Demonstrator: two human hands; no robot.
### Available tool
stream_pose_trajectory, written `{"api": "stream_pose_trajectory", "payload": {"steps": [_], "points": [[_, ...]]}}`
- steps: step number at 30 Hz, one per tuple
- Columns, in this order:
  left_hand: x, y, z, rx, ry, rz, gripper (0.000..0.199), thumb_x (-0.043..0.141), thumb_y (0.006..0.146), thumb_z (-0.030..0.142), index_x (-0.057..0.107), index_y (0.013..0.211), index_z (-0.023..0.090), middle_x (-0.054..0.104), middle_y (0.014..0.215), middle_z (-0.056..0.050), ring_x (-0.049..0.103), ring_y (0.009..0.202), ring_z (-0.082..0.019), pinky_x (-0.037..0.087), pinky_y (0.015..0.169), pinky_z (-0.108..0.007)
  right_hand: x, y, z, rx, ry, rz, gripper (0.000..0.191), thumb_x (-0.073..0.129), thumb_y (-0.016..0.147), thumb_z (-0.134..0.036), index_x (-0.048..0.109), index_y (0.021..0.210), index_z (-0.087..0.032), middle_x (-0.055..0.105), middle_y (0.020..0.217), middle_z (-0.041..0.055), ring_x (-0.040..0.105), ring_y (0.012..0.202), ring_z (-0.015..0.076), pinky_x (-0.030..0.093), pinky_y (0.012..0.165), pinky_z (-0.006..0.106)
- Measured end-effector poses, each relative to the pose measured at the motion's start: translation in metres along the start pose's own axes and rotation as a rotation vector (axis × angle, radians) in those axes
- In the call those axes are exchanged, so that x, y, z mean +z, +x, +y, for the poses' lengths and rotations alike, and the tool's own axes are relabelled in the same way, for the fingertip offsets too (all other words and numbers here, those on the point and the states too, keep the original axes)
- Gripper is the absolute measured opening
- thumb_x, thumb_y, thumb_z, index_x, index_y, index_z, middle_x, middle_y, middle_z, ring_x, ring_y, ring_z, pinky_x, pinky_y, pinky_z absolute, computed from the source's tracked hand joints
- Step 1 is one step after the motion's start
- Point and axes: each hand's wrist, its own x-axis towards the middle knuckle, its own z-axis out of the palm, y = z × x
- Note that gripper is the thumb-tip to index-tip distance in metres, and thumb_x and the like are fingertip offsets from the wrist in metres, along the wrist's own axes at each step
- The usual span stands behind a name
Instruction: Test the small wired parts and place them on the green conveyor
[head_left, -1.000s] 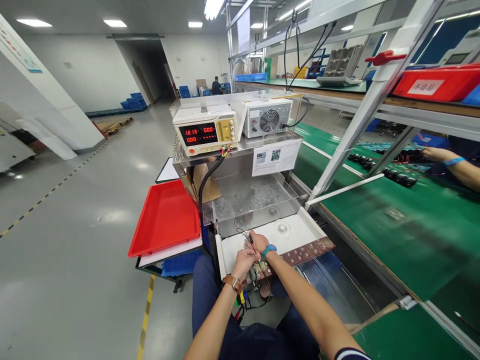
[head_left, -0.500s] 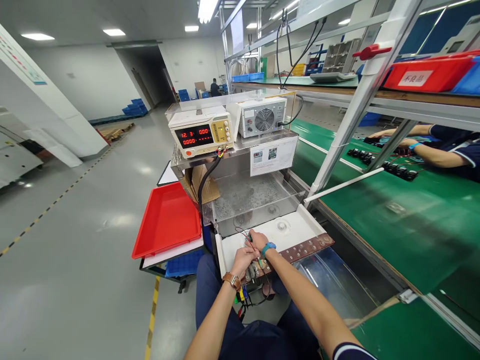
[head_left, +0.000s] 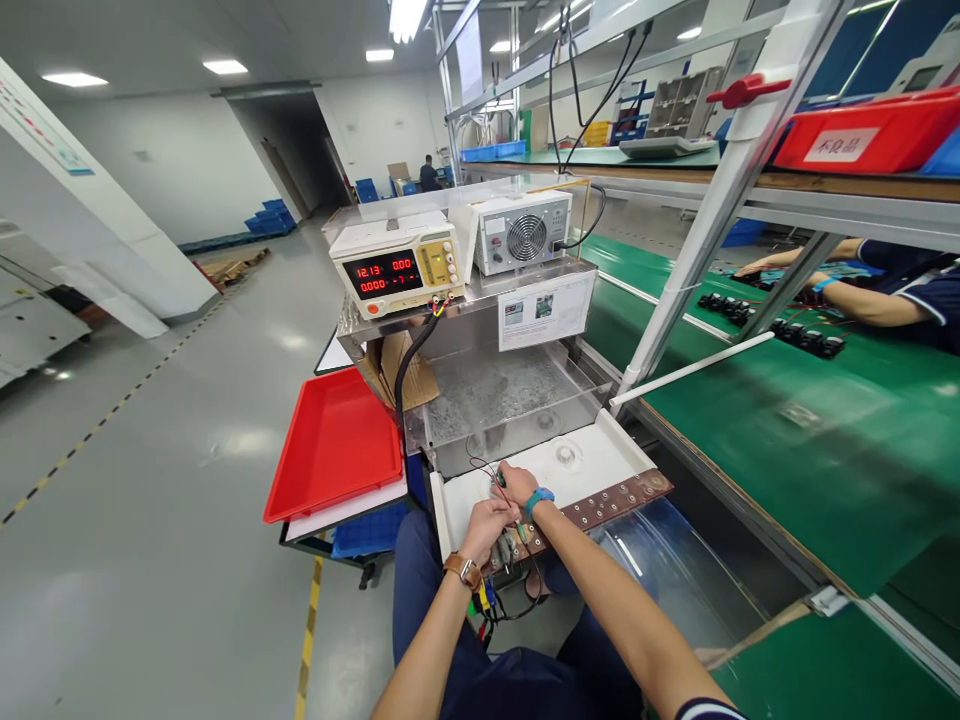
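Observation:
My left hand (head_left: pixel 486 527), with a brown watch strap at its wrist, pinches a thin wire (head_left: pixel 519 520) above the front edge of the white tray (head_left: pixel 600 447). Just beyond it, my right hand (head_left: pixel 517 484), wearing a blue band, has its fingers closed round a small dark part (head_left: pixel 500 480). Thin red and black wires loop from that part over the tray. Below the hands, a brown strip (head_left: pixel 615 500) with round metal studs runs along the tray's front. Coloured clips (head_left: pixel 486 597) hang under the strip.
A power supply (head_left: pixel 397 268) with red digits stands on the metal shelf, beside a grey fan unit (head_left: pixel 525 235). An empty-looking red tray (head_left: pixel 337 440) is at the left. At the right, a person's hands work over the green bench (head_left: pixel 795 430) near black parts (head_left: pixel 806 338).
The power supply's digits read differently. Both my hands hold nearly the same place, and the view has shifted slightly.

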Motion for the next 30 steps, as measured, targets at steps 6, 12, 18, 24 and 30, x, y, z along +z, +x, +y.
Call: {"api": "stream_pose_trajectory", "payload": {"steps": [6,12,18,24,30], "points": [[0.001,-0.004,0.002,0.001,-0.01,0.004,0.029,0.082,0.049,0.039,0.069,0.059,0.015,0.067,0.059,-0.003,0.059,0.058,-0.014,0.048,0.063,-0.026,-0.003,-0.003,-0.004,-0.005,0.022,0.014,0.037,0.059,0.084,-0.039,0.052,0.113,-0.018,0.07,0.095,0.0092,0.065,0.09,0.0235,0.036,0.068,0.027],[0.005,-0.012,0.012,0.028,0.008,0.011,0.03,0.081,0.047,0.041,0.063,0.047,0.017,0.062,0.052,-0.003,0.054,0.053,-0.014,0.045,0.059,-0.027,-0.003,-0.006,-0.007,-0.004,0.062,0.013,0.031,0.058,0.083,-0.035,0.054,0.109,-0.019,0.07,0.093,0.0092,0.066,0.09,0.0243,0.036,0.07,0.028],[0.005,-0.005,0.004,0.019,-0.019,0.029,0.034,0.081,0.042,0.044,0.059,0.043,0.019,0.061,0.051,-0.004,0.053,0.051,-0.015,0.045,0.058,-0.031,0.002,-0.004,-0.008,-0.029,0.098,0.048,0.028,0.057,0.079,-0.028,0.056,0.106,-0.02,0.071,0.094,0.0107,0.067,0.093,0.0269,0.04,0.072,0.03],[-0.003,0.014,-0.015,0.046,-0.004,-0.027,0.047,0.084,0.032,0.055,0.053,0.036,0.02,0.059,0.049,-0.003,0.049,0.048,-0.014,0.043,0.057,-0.032,0.005,-0.004,-0.01,-0.043,0.108,0.07,0.027,0.056,0.076,-0.027,0.056,0.103,-0.022,0.072,0.095,0.0109,0.067,0.094,0.029,0.043,0.074,0.032],[-0.011,0.026,-0.021,0.029,0.029,-0.115,0.049,0.084,0.031,0.059,0.057,0.041,0.019,0.059,0.05,-0.003,0.05,0.048,-0.014,0.045,0.058,-0.033,0.009,0.003,-0.007,-0.047,0.116,0.093,0.031,0.058,0.072,-0.026,0.059,0.103,-0.022,0.071,0.095,0.0102,0.067,0.093,0.0287,0.043,0.074,0.032]]}}
